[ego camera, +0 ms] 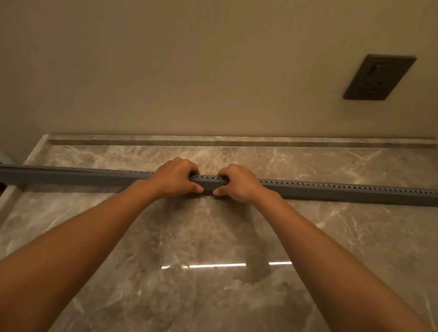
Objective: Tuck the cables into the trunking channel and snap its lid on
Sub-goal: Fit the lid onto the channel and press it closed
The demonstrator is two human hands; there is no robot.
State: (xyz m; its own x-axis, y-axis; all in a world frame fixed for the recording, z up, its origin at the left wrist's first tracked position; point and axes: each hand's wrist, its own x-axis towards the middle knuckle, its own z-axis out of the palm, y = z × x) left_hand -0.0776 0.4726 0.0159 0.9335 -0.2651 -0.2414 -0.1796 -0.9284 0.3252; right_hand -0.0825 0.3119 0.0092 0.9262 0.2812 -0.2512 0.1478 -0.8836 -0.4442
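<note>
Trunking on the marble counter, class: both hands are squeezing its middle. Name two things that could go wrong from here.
1. The trunking overhangs the counter edge at its left end, so pressing could tip or slide it on the glossy stone.
2. The left hand and right hand grip close together; the lid looks unseated towards the left end and may stay so.

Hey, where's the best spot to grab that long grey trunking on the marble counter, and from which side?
Probably near its middle, from above and the near side, as the left hand and right hand do: fingers over the slotted top edge, thumbs on the front face. The trunking is long and thin, overhanging the counter at left, so a central grip balances it.
</note>
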